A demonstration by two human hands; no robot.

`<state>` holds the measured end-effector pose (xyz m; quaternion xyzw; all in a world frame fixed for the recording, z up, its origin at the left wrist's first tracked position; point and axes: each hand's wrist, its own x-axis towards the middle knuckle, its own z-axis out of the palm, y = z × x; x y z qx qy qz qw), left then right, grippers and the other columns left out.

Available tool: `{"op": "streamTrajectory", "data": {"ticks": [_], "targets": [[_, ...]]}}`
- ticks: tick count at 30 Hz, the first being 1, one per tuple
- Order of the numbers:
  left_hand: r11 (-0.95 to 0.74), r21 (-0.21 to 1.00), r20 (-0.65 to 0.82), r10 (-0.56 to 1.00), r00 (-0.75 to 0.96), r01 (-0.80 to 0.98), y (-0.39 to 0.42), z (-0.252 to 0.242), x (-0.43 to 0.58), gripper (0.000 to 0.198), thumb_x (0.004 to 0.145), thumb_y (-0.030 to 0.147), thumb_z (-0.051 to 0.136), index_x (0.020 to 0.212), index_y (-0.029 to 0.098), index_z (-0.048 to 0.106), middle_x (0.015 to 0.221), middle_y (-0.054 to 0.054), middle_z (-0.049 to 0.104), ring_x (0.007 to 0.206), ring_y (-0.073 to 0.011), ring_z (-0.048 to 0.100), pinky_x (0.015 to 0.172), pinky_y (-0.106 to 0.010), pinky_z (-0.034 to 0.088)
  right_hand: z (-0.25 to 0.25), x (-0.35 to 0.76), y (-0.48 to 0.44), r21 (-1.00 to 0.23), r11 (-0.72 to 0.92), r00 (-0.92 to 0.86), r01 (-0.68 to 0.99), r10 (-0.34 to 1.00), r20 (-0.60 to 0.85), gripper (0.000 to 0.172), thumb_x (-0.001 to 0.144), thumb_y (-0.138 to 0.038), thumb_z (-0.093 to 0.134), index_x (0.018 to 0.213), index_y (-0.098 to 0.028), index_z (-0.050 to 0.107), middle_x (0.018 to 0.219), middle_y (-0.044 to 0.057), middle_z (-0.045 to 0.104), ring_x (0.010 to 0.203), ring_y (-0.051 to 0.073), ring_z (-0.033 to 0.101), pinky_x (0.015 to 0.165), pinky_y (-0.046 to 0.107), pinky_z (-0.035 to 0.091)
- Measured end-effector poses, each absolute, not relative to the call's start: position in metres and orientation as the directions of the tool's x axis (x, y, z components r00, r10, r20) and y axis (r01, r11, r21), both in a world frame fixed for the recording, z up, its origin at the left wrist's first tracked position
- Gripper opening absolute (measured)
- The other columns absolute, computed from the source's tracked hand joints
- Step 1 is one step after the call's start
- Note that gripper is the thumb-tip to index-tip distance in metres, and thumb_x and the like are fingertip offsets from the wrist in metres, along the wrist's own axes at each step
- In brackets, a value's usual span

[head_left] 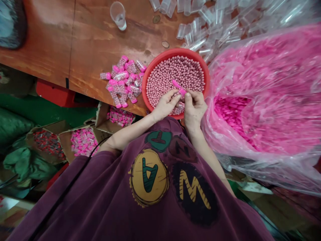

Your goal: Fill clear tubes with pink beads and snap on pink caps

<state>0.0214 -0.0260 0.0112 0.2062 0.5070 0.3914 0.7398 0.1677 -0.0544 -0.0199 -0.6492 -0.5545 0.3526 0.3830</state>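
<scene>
A red bowl full of small pink balls sits at the wooden table's near edge. Both my hands hover over its near rim. My left hand is closed around a small clear tube filled with pink balls. My right hand pinches a pink cap at the tube's top. Left of the bowl lies a pile of filled, pink-capped tubes.
A big clear bag of pink caps fills the right side. Several empty clear tubes lie at the back, and one stands alone. Cardboard boxes of filled tubes sit below the wooden table.
</scene>
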Motion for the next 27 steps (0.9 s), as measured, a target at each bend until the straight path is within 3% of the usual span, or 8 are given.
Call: {"op": "streamTrajectory", "data": {"ticks": [3, 6, 9, 13, 18, 21, 24, 27], "targets": [[0.64, 0.643, -0.627, 0.755, 0.191, -0.421, -0.029, 0.02, 0.022, 0.012, 0.116, 0.012, 0.07, 0.11, 0.021, 0.074, 0.083, 0.005, 0.065, 0.069, -0.0083, 0.059, 0.068, -0.021, 0.051, -0.008, 0.162, -0.058, -0.843, -0.003, 0.194, 0.538, 0.974, 0.12, 0.037, 0.12, -0.059, 0.061, 0.124, -0.032, 0.086, 0.118, 0.011, 0.08, 0.116, 0.032, 0.08, 0.112, 0.06, 0.07], [0.662, 0.633, -0.641, 0.739, 0.208, -0.401, -0.03, 0.019, 0.019, 0.008, 0.116, 0.016, 0.073, 0.112, 0.021, 0.077, 0.083, 0.004, 0.067, 0.073, -0.0093, 0.063, 0.074, -0.021, 0.054, 0.001, 0.162, -0.061, -0.789, 0.034, 0.117, 0.614, 0.984, 0.133, 0.04, 0.123, -0.057, 0.054, 0.128, -0.034, 0.087, 0.122, 0.013, 0.082, 0.12, 0.033, 0.081, 0.113, 0.06, 0.071], [0.664, 0.647, -0.634, 0.742, 0.219, -0.375, -0.028, 0.01, 0.012, 0.006, 0.114, 0.025, 0.082, 0.112, 0.02, 0.079, 0.085, 0.003, 0.07, 0.074, -0.0094, 0.065, 0.076, -0.023, 0.056, 0.004, 0.172, -0.06, -0.805, 0.113, 0.029, 0.583, 0.987, 0.16, 0.043, 0.123, -0.059, 0.055, 0.126, -0.033, 0.089, 0.117, 0.01, 0.083, 0.112, 0.03, 0.082, 0.103, 0.054, 0.074], [0.684, 0.679, -0.576, 0.721, 0.385, -0.266, -0.024, 0.006, -0.003, 0.029, 0.104, 0.04, 0.097, 0.107, 0.017, 0.079, 0.081, 0.003, 0.072, 0.068, -0.0091, 0.065, 0.069, -0.023, 0.051, -0.001, 0.187, -0.043, -0.922, -0.034, 0.001, 0.387, 0.999, -0.036, 0.055, 0.116, -0.08, 0.066, 0.11, -0.03, 0.09, 0.1, 0.005, 0.082, 0.095, 0.025, 0.08, 0.093, 0.047, 0.074], [0.731, 0.659, -0.567, 0.638, 0.521, -0.178, -0.02, 0.011, -0.011, 0.038, 0.097, 0.045, 0.103, 0.095, 0.017, 0.078, 0.071, 0.003, 0.069, 0.063, -0.0102, 0.063, 0.065, -0.026, 0.049, -0.016, 0.181, -0.012, -0.962, -0.191, -0.088, 0.193, 0.974, -0.21, 0.066, 0.105, -0.093, 0.074, 0.128, -0.033, 0.09, 0.103, 0.004, 0.085, 0.097, 0.026, 0.082, 0.091, 0.047, 0.076], [0.756, 0.607, -0.607, 0.64, 0.472, -0.245, -0.02, 0.008, -0.013, 0.033, 0.104, 0.043, 0.097, 0.092, 0.019, 0.078, 0.079, 0.001, 0.075, 0.066, -0.0097, 0.062, 0.068, -0.029, 0.053, -0.014, 0.182, -0.011, -0.964, -0.111, -0.074, 0.24, 0.989, -0.132, 0.065, 0.108, -0.092, 0.07, 0.131, -0.034, 0.088, 0.114, 0.006, 0.086, 0.11, 0.029, 0.084, 0.105, 0.055, 0.075], [0.764, 0.546, -0.641, 0.645, 0.416, -0.343, -0.02, 0.0, -0.013, 0.026, 0.112, 0.039, 0.087, 0.096, 0.021, 0.08, 0.085, -0.001, 0.076, 0.076, -0.0128, 0.067, 0.076, -0.032, 0.059, -0.008, 0.191, -0.026, -0.913, 0.039, -0.154, 0.405, 0.988, -0.026, 0.067, 0.105, -0.089, 0.076, 0.143, -0.033, 0.084, 0.141, 0.012, 0.083, 0.139, 0.039, 0.078, 0.128, 0.069, 0.064], [0.751, 0.529, -0.642, 0.659, 0.392, -0.396, -0.023, -0.009, -0.008, 0.021, 0.113, 0.04, 0.085, 0.103, 0.021, 0.081, 0.093, -0.003, 0.079, 0.089, -0.0177, 0.076, 0.085, -0.036, 0.065, -0.013, 0.196, -0.042, -0.805, 0.178, -0.29, 0.565, 0.957, 0.008, 0.095, 0.095, -0.089, 0.088, 0.167, -0.031, 0.067, 0.171, 0.018, 0.067, 0.165, 0.05, 0.06, 0.14, 0.082, 0.049]]}}
